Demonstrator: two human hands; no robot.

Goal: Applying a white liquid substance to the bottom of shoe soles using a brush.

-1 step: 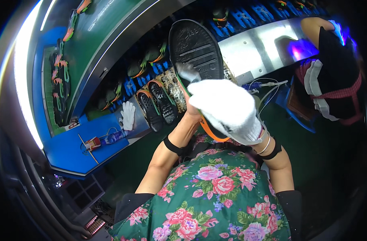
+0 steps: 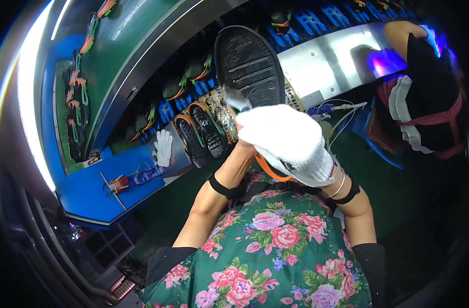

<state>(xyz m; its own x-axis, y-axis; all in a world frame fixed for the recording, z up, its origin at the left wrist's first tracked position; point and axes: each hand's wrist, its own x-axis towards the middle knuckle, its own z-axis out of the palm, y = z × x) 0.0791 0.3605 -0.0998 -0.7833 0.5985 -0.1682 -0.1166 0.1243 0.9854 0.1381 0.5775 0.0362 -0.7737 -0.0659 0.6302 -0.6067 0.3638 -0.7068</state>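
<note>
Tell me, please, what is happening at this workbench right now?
A person in a floral top holds a black shoe sole up over the bench, tread towards the camera. The right hand, in a white glove, presses a small brush against the sole's lower end. The left hand is hidden behind the glove and sole. More soles with orange rims and a spare white glove lie on the bench below.

A bright light strip (image 2: 26,97) glares white left of the blue bench (image 2: 90,190); violet glow far right of it; fisheye rim dark, curved, softly blurred
</note>
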